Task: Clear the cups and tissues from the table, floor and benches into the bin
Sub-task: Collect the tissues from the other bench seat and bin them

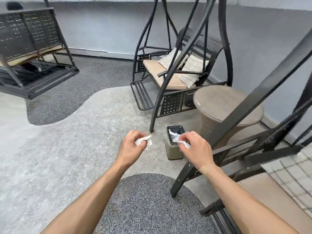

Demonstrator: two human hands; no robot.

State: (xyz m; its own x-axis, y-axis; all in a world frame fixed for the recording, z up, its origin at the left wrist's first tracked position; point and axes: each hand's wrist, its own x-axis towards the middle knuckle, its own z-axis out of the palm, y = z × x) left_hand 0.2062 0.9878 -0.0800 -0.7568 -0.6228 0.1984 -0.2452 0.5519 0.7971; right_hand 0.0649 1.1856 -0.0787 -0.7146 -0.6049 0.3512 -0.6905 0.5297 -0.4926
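I hold a crumpled tissue (144, 142) in my closed left hand (133, 146) and another tissue (184, 144) in my closed right hand (194, 146); the bin (173, 142) stands just beyond the right hand, right of the left.

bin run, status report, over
Left hand shut on tissue. Right hand shut on second tissue, by bin. Path clear.

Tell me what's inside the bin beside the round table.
The bin has a clear plastic liner and crumpled white tissues lying near its top. Whatever sits deeper is hidden by them, and the right hand, clutching another tissue, covers the near rim.
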